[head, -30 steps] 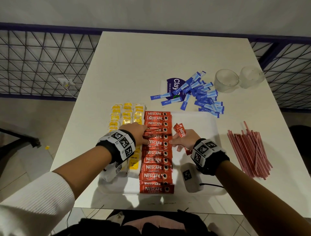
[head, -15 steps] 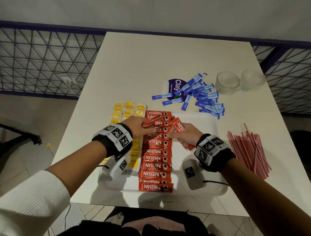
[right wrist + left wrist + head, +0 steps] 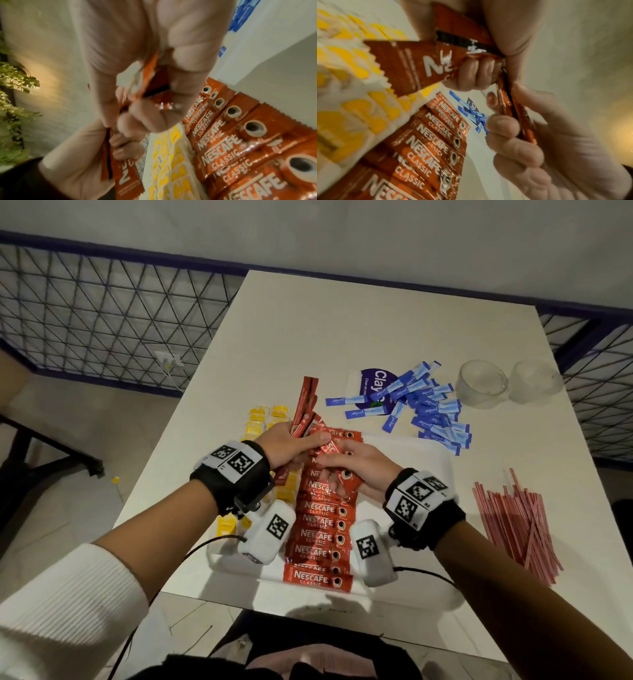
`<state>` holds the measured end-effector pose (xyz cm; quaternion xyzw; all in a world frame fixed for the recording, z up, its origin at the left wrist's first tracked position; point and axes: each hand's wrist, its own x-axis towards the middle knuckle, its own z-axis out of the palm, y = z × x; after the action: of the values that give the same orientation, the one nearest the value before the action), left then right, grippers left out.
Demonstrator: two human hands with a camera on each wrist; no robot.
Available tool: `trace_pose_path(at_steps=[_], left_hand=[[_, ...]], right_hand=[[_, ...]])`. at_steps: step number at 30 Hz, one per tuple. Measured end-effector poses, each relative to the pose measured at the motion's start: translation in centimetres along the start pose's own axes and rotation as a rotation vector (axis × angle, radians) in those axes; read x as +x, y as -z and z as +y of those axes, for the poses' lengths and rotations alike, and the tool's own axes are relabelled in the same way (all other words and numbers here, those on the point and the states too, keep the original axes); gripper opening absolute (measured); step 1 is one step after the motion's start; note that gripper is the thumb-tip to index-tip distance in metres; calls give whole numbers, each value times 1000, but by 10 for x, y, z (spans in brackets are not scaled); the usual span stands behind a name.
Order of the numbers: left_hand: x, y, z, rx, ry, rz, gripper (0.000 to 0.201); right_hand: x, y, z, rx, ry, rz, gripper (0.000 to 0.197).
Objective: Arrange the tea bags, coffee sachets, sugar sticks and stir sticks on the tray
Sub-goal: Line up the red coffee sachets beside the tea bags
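Observation:
My left hand (image 3: 298, 441) grips a small bundle of red coffee sachets (image 3: 306, 405) that stands up over the tray's far left. My right hand (image 3: 337, 469) touches it and pinches more sachets (image 3: 330, 447) above the column. A column of coffee sachets (image 3: 320, 537) lies down the middle of the white tray (image 3: 430, 470), with yellow tea bags (image 3: 260, 419) to its left. In the left wrist view my fingers (image 3: 476, 73) curl round a sachet (image 3: 412, 65). In the right wrist view my fingers (image 3: 147, 116) hold folded sachets (image 3: 154, 83).
Blue sugar sticks (image 3: 430, 409) lie loose on a blue packet (image 3: 375, 383) beyond the tray. Red stir sticks (image 3: 520, 518) are piled at the right. Two glass cups (image 3: 483, 385) stand at the far right. The table's near edge runs just below the tray.
Both hands have lifted off the column and come together. The left hand has taken up a bundle of sachets, which now points upward. The view has moved closer.

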<state>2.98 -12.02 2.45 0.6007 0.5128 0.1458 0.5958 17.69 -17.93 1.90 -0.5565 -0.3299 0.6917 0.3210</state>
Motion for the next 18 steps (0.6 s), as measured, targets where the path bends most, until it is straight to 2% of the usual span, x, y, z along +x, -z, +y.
trace_pose_path(at_steps=[3, 7, 10, 13, 16, 18], left_hand=[[-3, 7, -5, -67, 15, 34, 34], [-6, 3, -11, -67, -20, -42, 27], [-4, 2, -16, -147, 14, 39, 19], [-2, 4, -19, -178, 23, 130, 19], [-2, 11, -22, -258, 41, 157, 19], [-1, 17, -23, -238, 69, 165, 19]], right_hand=[[-3, 6, 4, 96, 10, 39, 13], [-6, 8, 10, 146, 41, 35, 7], [-5, 10, 14, 174, 21, 38, 15], [-3, 14, 17, 145, -3, 118, 17], [-3, 22, 21, 97, -34, 224, 12], [-4, 26, 23, 98, -108, 229, 14]])
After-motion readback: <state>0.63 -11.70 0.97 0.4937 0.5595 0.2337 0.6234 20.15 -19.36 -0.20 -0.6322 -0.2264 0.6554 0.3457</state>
